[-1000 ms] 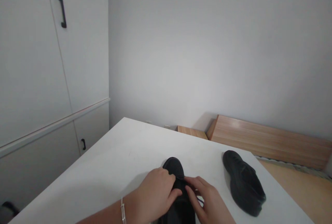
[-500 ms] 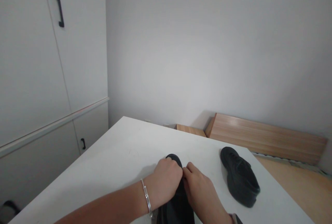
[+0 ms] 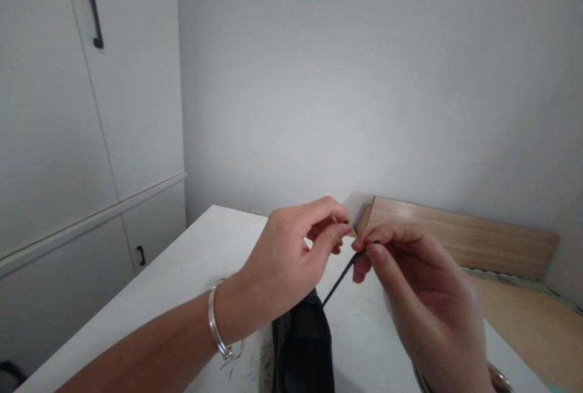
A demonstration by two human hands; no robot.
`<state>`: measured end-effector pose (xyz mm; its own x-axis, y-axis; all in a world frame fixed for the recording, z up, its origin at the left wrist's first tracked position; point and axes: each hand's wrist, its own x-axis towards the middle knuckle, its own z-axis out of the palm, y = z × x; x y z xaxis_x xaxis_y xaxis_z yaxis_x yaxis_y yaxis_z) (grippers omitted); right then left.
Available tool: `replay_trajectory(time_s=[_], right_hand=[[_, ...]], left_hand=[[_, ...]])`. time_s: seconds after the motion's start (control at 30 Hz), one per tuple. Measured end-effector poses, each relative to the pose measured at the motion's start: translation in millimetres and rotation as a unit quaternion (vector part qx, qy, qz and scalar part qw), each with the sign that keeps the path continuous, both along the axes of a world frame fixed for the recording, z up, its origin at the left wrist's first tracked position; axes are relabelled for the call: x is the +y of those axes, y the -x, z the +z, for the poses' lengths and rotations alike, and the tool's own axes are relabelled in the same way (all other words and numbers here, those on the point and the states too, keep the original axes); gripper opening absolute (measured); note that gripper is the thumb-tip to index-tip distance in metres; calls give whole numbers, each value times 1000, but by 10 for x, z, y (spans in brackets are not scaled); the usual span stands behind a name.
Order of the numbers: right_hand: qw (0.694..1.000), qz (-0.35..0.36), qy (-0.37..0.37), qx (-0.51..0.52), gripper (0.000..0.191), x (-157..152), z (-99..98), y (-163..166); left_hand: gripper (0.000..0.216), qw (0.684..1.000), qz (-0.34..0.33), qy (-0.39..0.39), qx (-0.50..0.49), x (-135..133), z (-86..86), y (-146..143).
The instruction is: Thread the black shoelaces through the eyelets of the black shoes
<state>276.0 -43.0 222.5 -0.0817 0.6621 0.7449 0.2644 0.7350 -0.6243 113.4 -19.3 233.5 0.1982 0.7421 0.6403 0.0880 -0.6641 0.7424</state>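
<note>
A black shoe stands on the white table in front of me, its toe hidden behind my hands. Both hands are raised above it. My right hand pinches the end of the black shoelace, which runs taut down to the shoe. My left hand, with a silver bracelet on the wrist, has its fingers curled in a pinch close to the lace end; what it holds is hidden. The second black shoe is hidden behind my right hand.
White cupboards with black handles fill the left wall. Wooden boards lean against the far wall beyond the table. A wooden floor shows at the right.
Both hands have lifted from the shoe's tongue area up above the table, pulling the lace taut. The camera view has shifted slightly, and the second shoe is now covered by my right hand.
</note>
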Motion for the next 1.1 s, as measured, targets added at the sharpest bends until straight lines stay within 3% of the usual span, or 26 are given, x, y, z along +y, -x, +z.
replay_trajectory(time_s=[0.1, 0.23, 0.37, 0.57, 0.67, 0.73, 0.83, 0.97, 1.1], right_hand=[[999, -22, -36, 0, 5, 51, -39, 49], [999, -34, -38, 18, 3, 174, -122, 34], [998, -18, -13, 54, 5, 207, -167, 21], [999, -45, 4, 11, 8, 202, -288, -64], [996, -59, 54, 24, 11, 268, -388, -213], [990, -41, 104, 87, 14, 334, -468, -363], [964, -4, 193, 183, 21, 415, -646, -677], [941, -83, 288, 155, 32, 415, -1059, -1218], [928, -148, 329, 94, 41, 332, -1501, -1632]], left_hand=[[10, 993, -71, 64, -67, 34, -71, -77], [8, 958, -191, 158, -141, 75, -128, -95], [8, 947, -218, 188, -142, 84, -166, -74], [7, 987, -91, 109, -70, 122, -244, -40], [8, 975, -111, 144, -129, 198, -343, 35], [15, 950, -144, 188, -201, 253, -438, 135], [23, 930, -148, 234, -241, 310, -638, 372], [29, 960, -8, 233, -156, 327, -1023, 799], [31, 959, 82, 258, -79, 304, -1387, 1144]])
